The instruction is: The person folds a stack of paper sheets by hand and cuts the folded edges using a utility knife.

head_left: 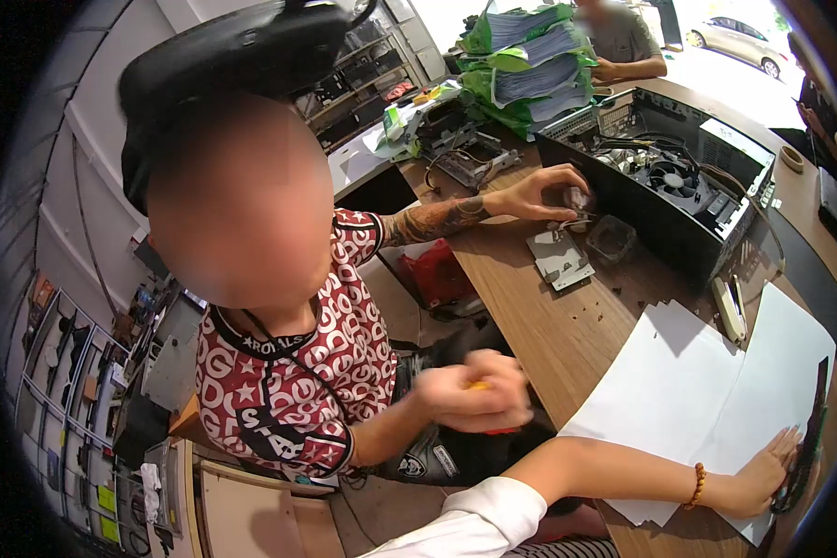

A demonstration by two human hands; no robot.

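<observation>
My left hand (763, 474), in a white sleeve with a beaded bracelet (697, 485), lies flat on white paper sheets (660, 391) near the desk's right end. Its fingers are stretched out, and their tips reach a long dark object (814, 432) whose kind I cannot make out. Another sheet (781, 344) lies beside the first ones, and a white-handled stapler-like tool (730, 310) rests at their far edge. My right hand is not in view.
A co-worker (288, 372) sits at left, one hand by a small clear container (612, 239). An opened computer case (660, 177) stands on the wooden desk (530, 316) near a metal bracket (560, 259). Bundled papers (530, 65) and another person (623, 42) are behind.
</observation>
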